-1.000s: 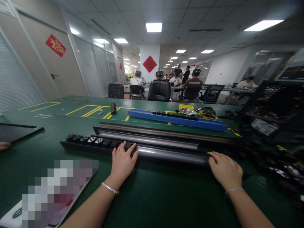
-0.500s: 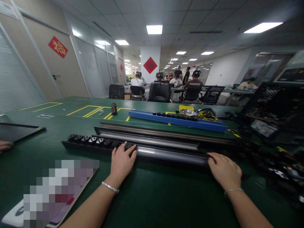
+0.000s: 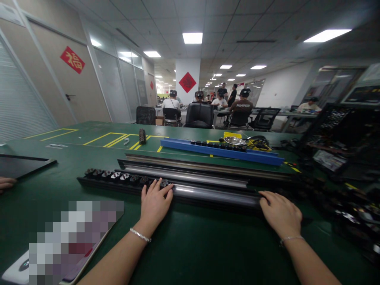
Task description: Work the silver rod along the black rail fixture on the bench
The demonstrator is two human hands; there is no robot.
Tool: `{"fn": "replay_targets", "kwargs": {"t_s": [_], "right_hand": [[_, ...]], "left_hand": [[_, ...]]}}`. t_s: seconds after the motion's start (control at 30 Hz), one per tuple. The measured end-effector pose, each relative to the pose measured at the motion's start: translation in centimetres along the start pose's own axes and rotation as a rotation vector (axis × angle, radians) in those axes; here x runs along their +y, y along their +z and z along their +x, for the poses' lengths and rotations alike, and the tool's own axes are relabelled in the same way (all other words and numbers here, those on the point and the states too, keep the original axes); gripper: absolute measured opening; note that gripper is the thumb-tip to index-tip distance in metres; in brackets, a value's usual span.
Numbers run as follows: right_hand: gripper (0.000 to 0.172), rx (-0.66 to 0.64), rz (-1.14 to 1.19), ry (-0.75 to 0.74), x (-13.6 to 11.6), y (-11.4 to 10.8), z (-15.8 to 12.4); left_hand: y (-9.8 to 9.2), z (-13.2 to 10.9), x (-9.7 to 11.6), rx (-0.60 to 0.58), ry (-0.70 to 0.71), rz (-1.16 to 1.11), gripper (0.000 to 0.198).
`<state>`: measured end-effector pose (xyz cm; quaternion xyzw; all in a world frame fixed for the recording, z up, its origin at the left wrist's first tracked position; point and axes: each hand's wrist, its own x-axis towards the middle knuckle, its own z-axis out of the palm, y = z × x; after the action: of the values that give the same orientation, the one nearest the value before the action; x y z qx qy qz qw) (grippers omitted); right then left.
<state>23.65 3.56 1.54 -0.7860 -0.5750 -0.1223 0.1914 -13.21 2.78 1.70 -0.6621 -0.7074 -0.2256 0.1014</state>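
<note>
A long black rail (image 3: pixel 216 197) lies across the green table in front of me. Several black and silver round parts (image 3: pixel 124 177) sit in a row in its left half. Fingers apart, my left hand (image 3: pixel 156 201) rests on the rail at the right end of that row. My right hand (image 3: pixel 280 211) lies over the rail's right end, its fingers bent over the edge and their grip partly hidden. Behind are a second rail with a grey metal surface (image 3: pixel 190 176) and a thinner one (image 3: pixel 208 165).
A blue rail (image 3: pixel 222 152) holding dark parts lies farther back, beside a metal bowl (image 3: pixel 234 140). Dark clutter (image 3: pixel 350 209) fills the right side. At the left are a flat dark tray (image 3: pixel 23 168), another person's hand (image 3: pixel 6 183) and a pixelated flat object (image 3: pixel 74 241).
My left hand has shifted slightly to the right along the rail. My right hand has stayed in place.
</note>
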Motion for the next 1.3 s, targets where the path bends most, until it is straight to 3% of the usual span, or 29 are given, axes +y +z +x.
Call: {"fn": "replay_targets", "kwargs": {"t_s": [1.3], "right_hand": [[0.038, -0.004, -0.004, 0.010, -0.2, -0.1, -0.1]], "left_hand": [[-0.2, -0.4, 1.6, -0.055, 0.099, -0.022, 0.033]]}}
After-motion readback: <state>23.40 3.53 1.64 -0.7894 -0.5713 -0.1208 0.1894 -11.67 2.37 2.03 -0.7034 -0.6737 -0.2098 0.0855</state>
